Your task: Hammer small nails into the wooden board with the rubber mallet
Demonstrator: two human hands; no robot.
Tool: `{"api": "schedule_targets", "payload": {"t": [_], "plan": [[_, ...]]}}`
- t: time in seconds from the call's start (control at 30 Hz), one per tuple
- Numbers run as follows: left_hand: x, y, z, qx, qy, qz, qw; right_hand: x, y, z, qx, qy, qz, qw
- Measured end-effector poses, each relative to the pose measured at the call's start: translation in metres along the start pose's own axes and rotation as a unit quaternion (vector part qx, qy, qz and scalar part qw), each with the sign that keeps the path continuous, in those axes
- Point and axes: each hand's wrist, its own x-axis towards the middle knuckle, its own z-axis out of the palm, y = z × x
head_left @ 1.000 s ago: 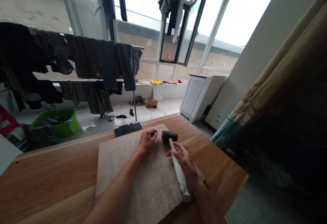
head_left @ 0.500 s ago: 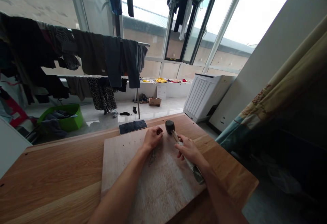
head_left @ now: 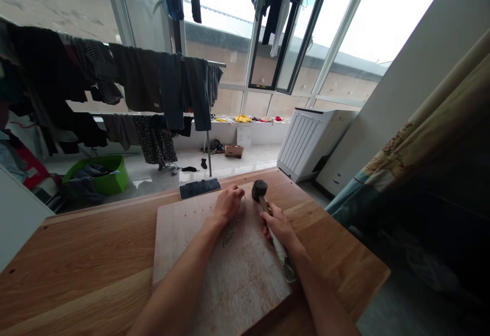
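Bright windows line the far side of a pale-floored room, and across the foreground a wooden worktop [head_left: 95, 244] carries a flat, whitish wooden board [head_left: 237, 280]. Far to the left beyond the board, a green tub [head_left: 117, 183] of dark clothes sits on the floor. Behind it, also left of the board, a drying rack is hung with dark garments [head_left: 133, 83] and a spotted cloth [head_left: 156, 144]. At the board's far edge lies a phone [head_left: 199, 188], dark screen upward. Small dark dots [head_left: 195, 212] run along the board's far left part; whether they are holes or nail heads is too small to tell.

Over the board's far part is the person's left hand [head_left: 228, 202], drawn narrow, thumb and fingertips close together; whether they pinch a nail cannot be told. Just below its wrist, several thin metal nails [head_left: 227, 237] lie loosely on the board. To their right, the right hand [head_left: 279, 224] is wrapped around the pale, worn handle of a mallet [head_left: 260, 190], its black head raised near the board's far right corner. Beyond the board to the right stands a white ridged appliance [head_left: 304, 142]; farther right hangs a beige and teal curtain [head_left: 390, 147].
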Motion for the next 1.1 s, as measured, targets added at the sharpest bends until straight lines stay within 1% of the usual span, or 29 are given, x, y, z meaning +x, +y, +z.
{"api": "schedule_targets", "payload": {"t": [0.1, 0.17, 0.4, 0.53, 0.63, 0.83, 0.97, 1.1], "plan": [[-0.001, 0.007, -0.002, 0.074, -0.028, 0.032, 0.996, 0.0, 0.0, 0.0, 0.008, 0.007, 0.0, 1.0], [-0.001, 0.01, -0.001, 0.079, -0.033, 0.033, 0.996, 0.001, 0.001, 0.0, 0.011, 0.01, 0.001, 1.0], [0.0, 0.011, 0.007, -0.004, -0.015, -0.011, 1.0, 0.003, 0.003, 0.0, 0.021, 0.01, 0.005, 1.0], [0.001, 0.009, 0.009, -0.038, -0.019, 0.001, 0.999, 0.003, 0.0, 0.0, 0.037, 0.008, 0.0, 0.999], [0.002, 0.007, 0.01, -0.07, -0.01, 0.004, 0.997, 0.001, -0.004, 0.0, 0.058, 0.005, -0.009, 0.998], [0.005, 0.002, 0.011, -0.133, 0.001, -0.051, 0.99, -0.009, -0.017, 0.003, 0.128, -0.018, -0.056, 0.99], [0.005, -0.001, 0.016, -0.146, 0.018, -0.057, 0.987, -0.015, -0.025, 0.008, 0.205, -0.039, -0.088, 0.974], [0.006, -0.003, 0.022, -0.157, 0.037, -0.065, 0.985, -0.016, -0.025, 0.011, 0.212, -0.037, -0.113, 0.97]]}}
